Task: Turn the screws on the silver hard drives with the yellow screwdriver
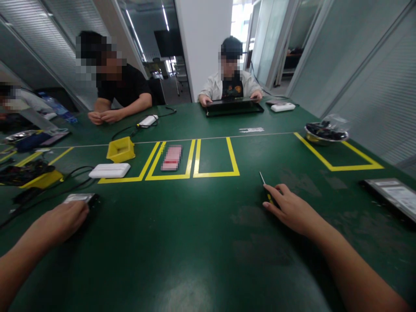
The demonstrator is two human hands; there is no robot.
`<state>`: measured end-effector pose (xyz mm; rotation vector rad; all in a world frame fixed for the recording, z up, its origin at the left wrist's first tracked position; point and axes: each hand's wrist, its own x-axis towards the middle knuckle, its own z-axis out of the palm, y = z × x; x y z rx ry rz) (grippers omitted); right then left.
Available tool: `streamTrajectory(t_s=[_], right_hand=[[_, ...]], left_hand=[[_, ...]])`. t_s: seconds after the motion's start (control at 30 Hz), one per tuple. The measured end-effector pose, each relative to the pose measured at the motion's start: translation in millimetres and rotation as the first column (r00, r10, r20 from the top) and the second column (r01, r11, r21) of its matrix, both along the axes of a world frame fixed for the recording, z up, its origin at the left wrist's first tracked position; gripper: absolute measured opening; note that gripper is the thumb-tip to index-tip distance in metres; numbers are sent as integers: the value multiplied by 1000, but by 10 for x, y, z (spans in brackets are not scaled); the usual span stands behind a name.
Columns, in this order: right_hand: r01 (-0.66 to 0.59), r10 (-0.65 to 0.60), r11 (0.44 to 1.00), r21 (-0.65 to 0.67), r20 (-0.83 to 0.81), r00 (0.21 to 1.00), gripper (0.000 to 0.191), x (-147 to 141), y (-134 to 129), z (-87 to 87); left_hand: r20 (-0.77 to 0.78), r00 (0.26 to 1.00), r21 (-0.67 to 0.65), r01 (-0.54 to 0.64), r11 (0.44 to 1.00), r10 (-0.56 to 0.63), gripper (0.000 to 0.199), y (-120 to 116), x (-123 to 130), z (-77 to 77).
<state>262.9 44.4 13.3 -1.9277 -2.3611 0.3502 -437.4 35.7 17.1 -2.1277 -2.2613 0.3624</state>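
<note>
Glossy green tabletop [182, 234] | left hand [65, 219] grasping flat metal-topped drive [78, 198] | right hand [290, 209] gripping slim steel-shafted screwdriver [269, 198]

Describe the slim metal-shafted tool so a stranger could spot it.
On the green table, find the person's bare right hand. Partly beneath it is a slim, yellow-marked tool; its thin silver shaft distinguishes it from the flat rectangular hard drive farther right.

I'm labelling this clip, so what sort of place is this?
Probably an office-like electronics workroom: a wide green worktable marked with yellow tape outlines, a rectangular silver-and-black hard drive at the right, and tall glass partitions.
</note>
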Motion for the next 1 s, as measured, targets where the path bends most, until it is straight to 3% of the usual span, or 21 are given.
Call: streamTrajectory(t_s=[0.27, 0.47, 0.57, 0.73, 0.9, 1.0], right_hand=[[-14, 14, 1000, 20, 26, 1000, 69, 10, 1, -22], [-25, 24, 999, 26, 23, 999, 69, 17, 1, -49], [-32, 31, 999, 28, 26, 999, 69, 14, 0, -50], [-24, 23, 1000, 14, 42, 999, 70, 5, -7, -29], [-28, 26, 999, 21, 51, 998, 69, 2, -16, -20], [-41, 39, 998, 51, 46, 998, 68, 12, -17, -31]], left_hand=[[43, 980, 88, -195, 977, 192, 51, -341, -104, -39], [90, 942, -30, -323, 946, 325, 52, -350, -94, 88], [82, 945, -76, -312, 947, 317, 50, -266, -30, 146], [51, 989, -21, -138, 990, 138, 48, -241, 68, 128], [9, 969, 54, -248, 967, 248, 52, -519, -118, -20], [-2, 974, 151, -225, 963, 228, 52, -739, -281, -177]])
